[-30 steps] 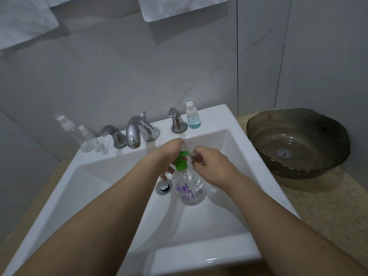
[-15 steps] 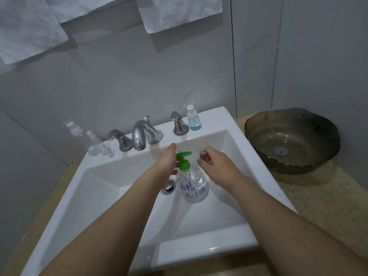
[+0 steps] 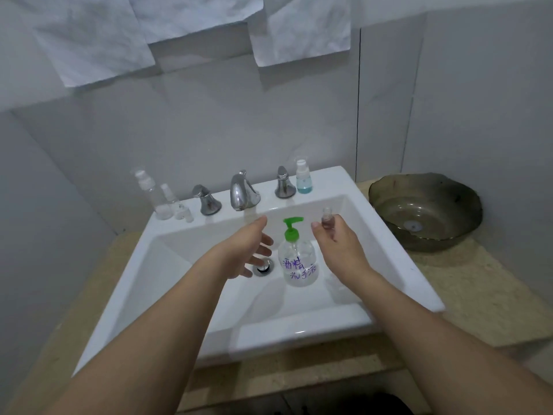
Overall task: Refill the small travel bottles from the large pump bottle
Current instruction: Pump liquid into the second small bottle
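Note:
A clear pump bottle (image 3: 299, 265) with a green pump head and purple writing stands upright inside the white sink (image 3: 185, 265). My right hand (image 3: 336, 244) pinches a tiny clear travel bottle (image 3: 327, 218) just right of the pump spout. My left hand (image 3: 248, 247) hovers left of the pump with relaxed, spread fingers and holds nothing. Three clear spray bottles (image 3: 163, 196) stand on the sink's back left ledge. A small bottle with blue liquid (image 3: 303, 181) stands on the back right ledge.
A chrome faucet (image 3: 241, 191) with two handles lines the sink's back edge, and the drain (image 3: 263, 267) lies beside the pump bottle. A dark glass bowl basin (image 3: 425, 211) sits on the beige counter to the right. White towels (image 3: 299, 28) hang on the wall above.
My left hand has come off the green pump head and moved left, fingers spread. My right hand has drawn the tiny bottle a little right of the spout.

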Demonstrator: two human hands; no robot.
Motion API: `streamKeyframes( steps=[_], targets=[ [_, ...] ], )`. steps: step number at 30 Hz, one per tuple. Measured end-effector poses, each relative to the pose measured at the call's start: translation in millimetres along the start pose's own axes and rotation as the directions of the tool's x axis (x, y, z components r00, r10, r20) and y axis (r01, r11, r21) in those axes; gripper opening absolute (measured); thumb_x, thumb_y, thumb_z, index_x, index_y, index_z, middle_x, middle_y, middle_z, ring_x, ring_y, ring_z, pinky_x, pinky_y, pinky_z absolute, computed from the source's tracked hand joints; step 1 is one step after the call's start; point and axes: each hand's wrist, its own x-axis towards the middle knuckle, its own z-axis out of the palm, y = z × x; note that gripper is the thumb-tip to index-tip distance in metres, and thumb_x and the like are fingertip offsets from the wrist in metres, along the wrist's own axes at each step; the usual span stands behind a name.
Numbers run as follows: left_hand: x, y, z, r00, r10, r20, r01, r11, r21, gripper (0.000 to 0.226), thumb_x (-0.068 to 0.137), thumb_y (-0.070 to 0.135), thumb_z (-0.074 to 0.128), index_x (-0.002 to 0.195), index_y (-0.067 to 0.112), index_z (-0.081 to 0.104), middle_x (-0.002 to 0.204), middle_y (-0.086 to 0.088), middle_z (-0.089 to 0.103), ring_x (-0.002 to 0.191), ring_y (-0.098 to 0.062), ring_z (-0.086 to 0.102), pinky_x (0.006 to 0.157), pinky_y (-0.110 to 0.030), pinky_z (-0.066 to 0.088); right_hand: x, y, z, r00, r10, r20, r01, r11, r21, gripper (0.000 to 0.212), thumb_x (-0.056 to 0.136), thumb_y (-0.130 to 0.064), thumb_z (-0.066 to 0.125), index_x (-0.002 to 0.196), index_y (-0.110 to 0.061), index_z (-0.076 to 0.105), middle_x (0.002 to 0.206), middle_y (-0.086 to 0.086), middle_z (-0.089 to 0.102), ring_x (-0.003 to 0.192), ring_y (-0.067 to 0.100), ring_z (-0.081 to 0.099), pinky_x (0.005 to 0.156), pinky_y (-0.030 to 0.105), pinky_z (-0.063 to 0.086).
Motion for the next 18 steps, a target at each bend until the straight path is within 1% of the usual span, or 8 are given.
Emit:
streamKeyframes(
  steps=[2,7,11,13,14,16,18],
  targets=[
    [-9.6,-8.0,-12.0,1.0,0.008,0.004,-0.008,1.0,0.015,0.063,0.099,0.06,0.023,0.122,0.012,0.058,0.123,-0.01,0.06,0.113,-0.033,0.055,0.106,-0.056,0.034,-11.6,-6.2,9.8,1.0,-0.018,0.02,0.018,1.0,0.0,0.023,0.096,-0.041,0.051,0.103,-0.019,0.053,0.1,-0.007,0.062,0.093,0.012,0.058,0.078,0.028,0.041],
    [-18.8,-31.5,-44.9,0.999,0.04,-0.028,-0.039,0.999,0.038,0.058,0.098,0.059,0.027,0.115,0.015,0.062,0.117,-0.006,0.063,0.109,-0.031,0.058,0.103,-0.055,0.036,-27.5,-22.0,39.7,0.996,-0.049,0.072,0.048,0.999,0.025,0.023,0.095,-0.039,0.053,0.101,-0.017,0.054,0.094,-0.008,0.062,0.088,0.008,0.059,0.074,0.026,0.043],
    [-16.8,-53.5,-70.1,0.993,0.072,-0.099,-0.07,0.997,0.025,0.051,0.099,0.055,0.031,0.114,0.017,0.062,0.113,-0.001,0.064,0.102,-0.026,0.062,0.099,-0.051,0.039,-32.8,-31.2,75.1,0.991,0.003,0.13,-0.019,0.993,0.117,0.016,0.094,-0.035,0.057,0.093,-0.02,0.051,0.085,-0.011,0.058,0.08,0.005,0.055,0.068,0.019,0.041],
    [-14.7,-64.5,-83.9,0.987,0.082,-0.14,-0.082,0.997,0.005,0.045,0.099,0.051,0.035,0.114,0.017,0.062,0.113,0.0,0.064,0.1,-0.024,0.064,0.097,-0.048,0.041,-29.6,-34.7,97.7,0.985,0.047,0.166,-0.077,0.98,0.182,0.014,0.093,-0.03,0.059,0.088,-0.02,0.051,0.082,-0.007,0.056,0.076,0.01,0.053,0.071,0.024,0.043],
    [-13.7,-67.4,-88.9,0.983,0.089,-0.16,-0.091,0.996,-0.005,0.042,0.099,0.048,0.037,0.114,0.017,0.061,0.113,0.0,0.064,0.099,-0.024,0.064,0.094,-0.045,0.042,-26.9,-36.3,106.6,0.981,0.073,0.182,-0.112,0.97,0.214,0.013,0.092,-0.027,0.06,0.087,-0.019,0.052,0.083,-0.004,0.055,0.074,0.013,0.052,0.071,0.026,0.043],
    [-7.9,-71.2,-100.4,0.972,0.106,-0.212,-0.111,0.994,-0.015,0.036,0.099,0.042,0.04,0.115,0.017,0.06,0.114,0.0,0.064,0.095,-0.022,0.063,0.083,-0.038,0.043,-19.2,-39.9,125.7,0.965,0.135,0.224,-0.198,0.937,0.289,0.01,0.092,-0.02,0.06,0.087,-0.017,0.053,0.082,0.0,0.053,0.067,0.014,0.049,0.063,0.024,0.043],
    [-0.6,-72.5,-109.8,0.948,0.15,-0.281,-0.165,0.986,-0.03,0.031,0.098,0.035,0.044,0.115,0.013,0.059,0.113,-0.003,0.063,0.091,-0.021,0.059,0.071,-0.031,0.039,-10.0,-42.0,141.0,0.951,0.181,0.249,-0.259,0.91,0.325,0.006,0.092,-0.016,0.061,0.088,-0.016,0.055,0.079,-0.002,0.055,0.062,0.013,0.049,0.058,0.022,0.042]
  ],
)
